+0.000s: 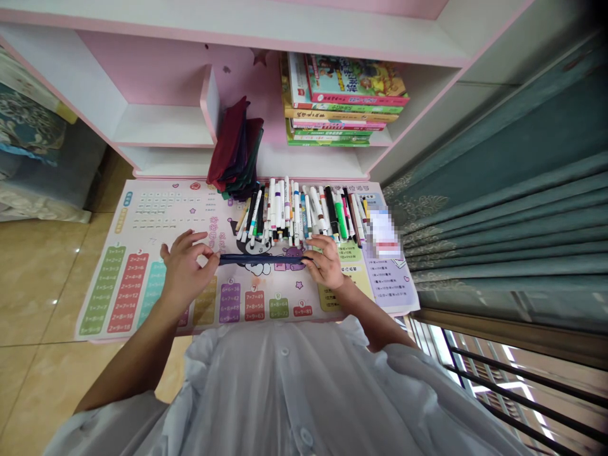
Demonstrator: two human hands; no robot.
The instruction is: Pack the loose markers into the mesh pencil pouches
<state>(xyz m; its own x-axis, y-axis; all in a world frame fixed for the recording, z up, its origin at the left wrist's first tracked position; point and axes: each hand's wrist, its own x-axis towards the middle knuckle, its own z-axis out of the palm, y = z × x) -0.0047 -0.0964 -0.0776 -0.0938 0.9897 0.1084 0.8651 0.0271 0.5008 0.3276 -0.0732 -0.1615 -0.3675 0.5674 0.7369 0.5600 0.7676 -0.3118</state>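
Printed desk mat [128, 237] bears the markers [287, 209]; on their near side, I register left hand [190, 263] and right hand [325, 261] pinching opposite ends of a dark-blue strip [263, 259], apparently to tension it.

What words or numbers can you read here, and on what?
"1×1=1" to "1×9=9": mat, left green column
"2×2=4" to "2×9=18": red column
"6×6=36" to "6×9=54": purple block
"7×7=49", "7×8=56", "7×9=63": orange-red block
"8×8=64", "8×9=72": green block
"9×9=81": small red block
"1", "2", "6", "7", "8", "9": column headings
Pixelated item, other mat print, books, markers: too small or blurred.
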